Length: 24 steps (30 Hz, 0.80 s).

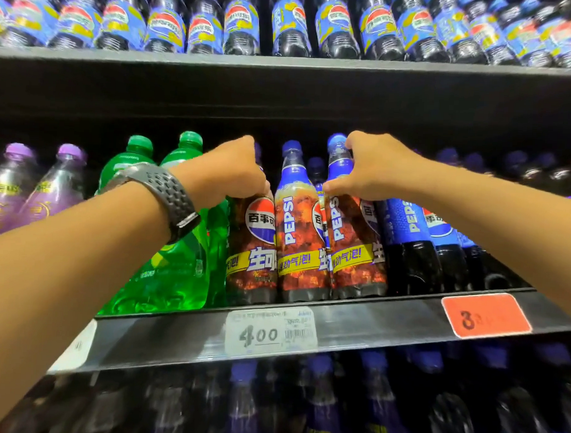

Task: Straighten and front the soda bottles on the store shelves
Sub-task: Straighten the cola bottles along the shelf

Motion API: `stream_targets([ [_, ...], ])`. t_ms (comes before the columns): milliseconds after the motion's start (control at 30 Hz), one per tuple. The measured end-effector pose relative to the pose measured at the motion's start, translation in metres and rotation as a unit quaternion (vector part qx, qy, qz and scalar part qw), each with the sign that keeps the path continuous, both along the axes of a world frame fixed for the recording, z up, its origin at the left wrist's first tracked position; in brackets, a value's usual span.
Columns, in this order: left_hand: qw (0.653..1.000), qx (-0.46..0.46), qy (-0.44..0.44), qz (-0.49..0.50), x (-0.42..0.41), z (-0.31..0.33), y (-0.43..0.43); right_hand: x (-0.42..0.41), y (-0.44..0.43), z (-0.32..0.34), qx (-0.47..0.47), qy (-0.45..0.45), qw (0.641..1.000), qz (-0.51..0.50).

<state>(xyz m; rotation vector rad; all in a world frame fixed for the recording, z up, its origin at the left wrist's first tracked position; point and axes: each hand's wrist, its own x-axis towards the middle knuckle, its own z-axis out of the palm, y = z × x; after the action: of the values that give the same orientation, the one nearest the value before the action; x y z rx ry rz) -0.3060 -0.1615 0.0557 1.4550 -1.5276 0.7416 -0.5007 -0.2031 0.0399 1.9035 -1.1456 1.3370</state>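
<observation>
Three Pepsi bottles with orange-brown labels stand at the front of the middle shelf (355, 319). My left hand (229, 172), with a dark watch on the wrist, grips the neck and shoulder of the left Pepsi bottle (252, 247); its cap is hidden behind the hand. The middle Pepsi bottle (298, 236) stands untouched between my hands, blue cap showing. My right hand (375, 169) grips the neck of the right Pepsi bottle (354, 248), just under its blue cap.
Green soda bottles (175, 270) stand left of the Pepsi, purple ones (36, 188) farther left. Dark blue-label Pepsi bottles (412, 246) fill the right side. More bottles line the shelves above and below. A white price tag (270, 332) and an orange one (486, 315) sit on the shelf edge.
</observation>
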Motion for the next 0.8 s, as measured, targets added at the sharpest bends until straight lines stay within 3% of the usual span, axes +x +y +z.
stream_targets([
  [133,0.999,0.039,-0.008,-0.016,0.005,0.008,0.011,0.000,0.001,-0.001,0.015,0.005,1.000,-0.015],
  [267,0.994,0.054,0.041,-0.083,0.006,0.005,0.018,-0.007,0.004,0.004,0.070,0.019,0.997,0.001],
  [433,1.000,0.014,0.014,-0.008,-0.004,-0.008,0.011,-0.006,0.007,0.007,0.079,0.048,0.996,-0.006],
  [700,1.000,0.025,0.017,-0.009,-0.011,-0.005,0.017,-0.014,0.002,0.008,0.050,0.082,0.995,0.001],
  [800,0.998,-0.010,-0.005,0.057,-0.011,-0.003,0.015,-0.019,-0.002,0.011,0.075,0.085,0.993,0.020],
])
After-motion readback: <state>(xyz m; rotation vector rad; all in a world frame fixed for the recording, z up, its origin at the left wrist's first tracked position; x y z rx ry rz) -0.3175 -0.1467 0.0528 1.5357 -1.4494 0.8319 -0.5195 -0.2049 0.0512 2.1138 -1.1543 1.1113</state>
